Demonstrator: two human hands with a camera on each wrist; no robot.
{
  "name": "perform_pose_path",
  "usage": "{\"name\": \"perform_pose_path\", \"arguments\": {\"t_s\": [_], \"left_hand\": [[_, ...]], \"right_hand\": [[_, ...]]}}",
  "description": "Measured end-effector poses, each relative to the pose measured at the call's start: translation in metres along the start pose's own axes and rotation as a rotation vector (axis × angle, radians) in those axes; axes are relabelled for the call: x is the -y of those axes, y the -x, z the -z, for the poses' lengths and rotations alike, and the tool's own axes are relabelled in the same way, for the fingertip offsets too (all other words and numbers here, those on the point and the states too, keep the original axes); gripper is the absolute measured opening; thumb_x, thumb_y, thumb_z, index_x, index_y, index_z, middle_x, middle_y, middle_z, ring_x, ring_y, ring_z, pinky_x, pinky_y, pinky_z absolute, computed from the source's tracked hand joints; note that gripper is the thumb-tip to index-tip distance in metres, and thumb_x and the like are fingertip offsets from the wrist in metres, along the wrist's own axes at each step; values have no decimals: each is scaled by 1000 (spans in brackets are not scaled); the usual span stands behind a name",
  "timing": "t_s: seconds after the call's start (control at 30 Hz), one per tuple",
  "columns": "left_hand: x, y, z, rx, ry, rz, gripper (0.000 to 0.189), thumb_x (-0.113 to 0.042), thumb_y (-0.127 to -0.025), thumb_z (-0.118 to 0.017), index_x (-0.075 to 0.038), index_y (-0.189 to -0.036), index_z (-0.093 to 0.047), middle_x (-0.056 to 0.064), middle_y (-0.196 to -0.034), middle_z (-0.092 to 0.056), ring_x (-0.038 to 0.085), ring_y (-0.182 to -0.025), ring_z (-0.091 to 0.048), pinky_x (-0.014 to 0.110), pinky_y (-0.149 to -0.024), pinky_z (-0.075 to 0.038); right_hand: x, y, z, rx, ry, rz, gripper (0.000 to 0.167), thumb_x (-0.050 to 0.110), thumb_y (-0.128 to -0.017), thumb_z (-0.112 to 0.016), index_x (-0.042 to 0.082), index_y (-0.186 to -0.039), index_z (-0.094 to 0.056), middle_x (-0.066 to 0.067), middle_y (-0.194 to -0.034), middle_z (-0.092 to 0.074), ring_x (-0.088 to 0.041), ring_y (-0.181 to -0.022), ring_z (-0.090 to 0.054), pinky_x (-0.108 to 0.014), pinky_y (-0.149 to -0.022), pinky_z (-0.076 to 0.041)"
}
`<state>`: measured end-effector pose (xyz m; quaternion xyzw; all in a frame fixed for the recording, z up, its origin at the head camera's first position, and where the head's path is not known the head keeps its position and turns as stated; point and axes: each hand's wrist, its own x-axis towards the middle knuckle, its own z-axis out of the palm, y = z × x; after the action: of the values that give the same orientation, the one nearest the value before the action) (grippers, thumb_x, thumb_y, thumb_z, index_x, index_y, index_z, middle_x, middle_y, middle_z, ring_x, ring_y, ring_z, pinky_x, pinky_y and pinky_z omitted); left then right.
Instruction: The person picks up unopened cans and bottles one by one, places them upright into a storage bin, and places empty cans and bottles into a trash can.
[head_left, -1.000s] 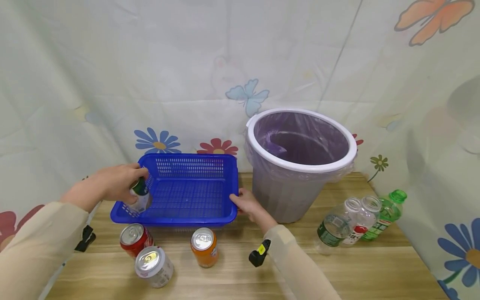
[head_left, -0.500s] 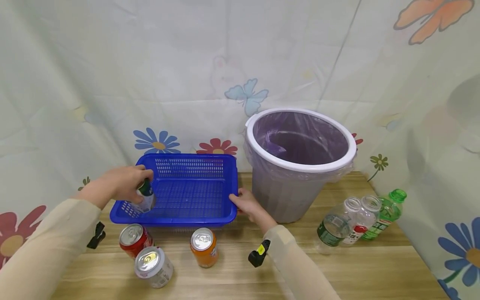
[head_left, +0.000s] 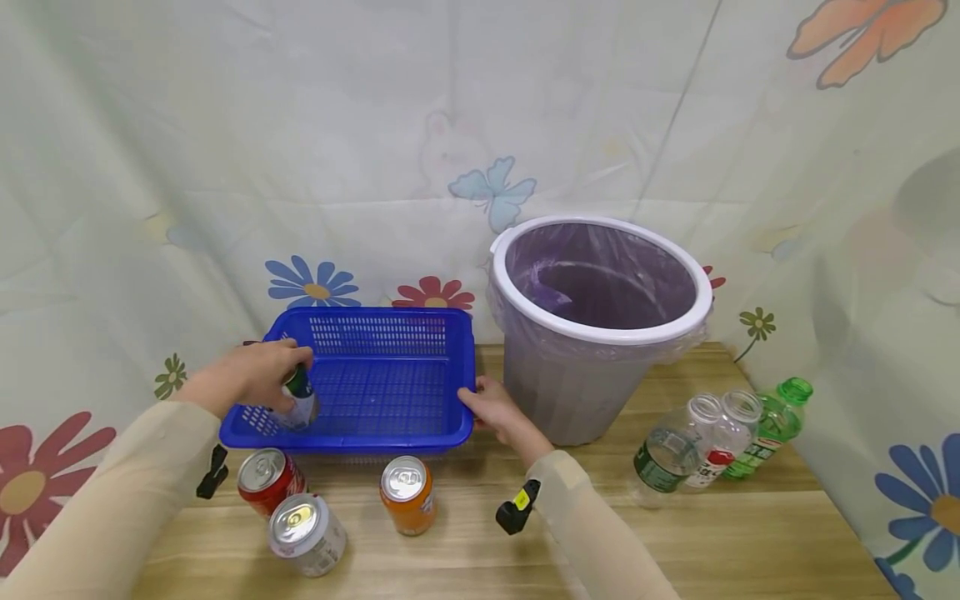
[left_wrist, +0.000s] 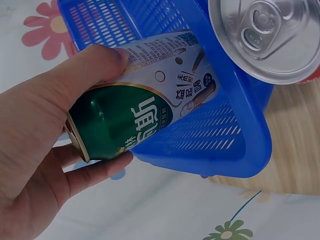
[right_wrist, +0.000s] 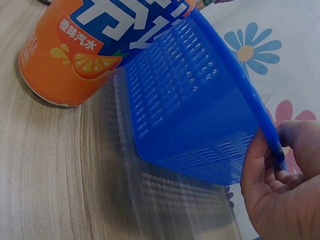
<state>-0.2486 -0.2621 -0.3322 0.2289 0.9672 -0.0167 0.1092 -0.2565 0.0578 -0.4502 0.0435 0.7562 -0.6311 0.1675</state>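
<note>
In the head view my left hand [head_left: 258,377] holds a green and white drink can [head_left: 302,407] at the left end of a blue plastic basket [head_left: 382,396]. The left wrist view has the thumb along one side of the can [left_wrist: 145,95] and fingers on the other; the can's lower end is inside the basket. My right hand [head_left: 495,407] pinches the basket's right rim between thumb and fingers, as the right wrist view confirms. In front of the basket stand a red can [head_left: 270,482], a whitish can [head_left: 309,533] and an orange soda can [head_left: 408,496].
Right of the basket stands a grey bin [head_left: 570,392] with a white rim and a purple liner. Farther right on the wooden table [head_left: 750,542] are a clear bottle with a green label [head_left: 663,462], another clear bottle [head_left: 723,454] and a green bottle [head_left: 780,421]. A patterned curtain hangs behind.
My left hand has moved a little right and down with the green and white can, farther into the basket. The right hand still grips the rim, and the basket has barely shifted.
</note>
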Motion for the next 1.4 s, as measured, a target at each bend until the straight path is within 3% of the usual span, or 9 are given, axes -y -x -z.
{"name": "perform_pose_path", "arguments": {"t_s": [0.5, 0.77, 1.07, 1.4], "left_hand": [[10, -13, -14, 12, 12, 58, 50, -22, -68, -81, -10, -109, -56, 8, -95, -54, 21, -81, -54, 41, -70, -54], [12, -20, -19, 21, 23, 64, 48, -22, -69, -80, -10, -110, -57, 9, -96, -55, 22, -82, -54, 41, -70, -53], [14, -27, -24, 19, 41, 59, 45, -19, -69, -79, -8, -107, -57, 8, -93, -54, 22, -80, -52, 40, -69, -51], [19, -35, -31, 21, 54, 49, 45, -20, -67, -79, -7, -105, -56, 7, -88, -54, 22, -78, -52, 39, -67, -50]], "right_hand": [[1, -2, -1, -2, -4, 8, 29, 16, -87, -50, -4, -109, -50, -26, -104, -60, -20, -72, -64, -28, -56, -54], [1, -2, -1, -3, -1, 5, 31, 16, -86, -50, -4, -109, -49, -26, -105, -60, -19, -71, -64, -28, -56, -54], [-1, -2, -1, -1, -27, 13, 31, 14, -85, -50, -5, -109, -50, -18, -92, -62, -14, -63, -60, -25, -52, -51], [-1, -2, -2, -16, -14, 15, 30, 15, -85, -50, -4, -107, -51, -21, -96, -62, -15, -65, -61, -25, -53, -52]]}}
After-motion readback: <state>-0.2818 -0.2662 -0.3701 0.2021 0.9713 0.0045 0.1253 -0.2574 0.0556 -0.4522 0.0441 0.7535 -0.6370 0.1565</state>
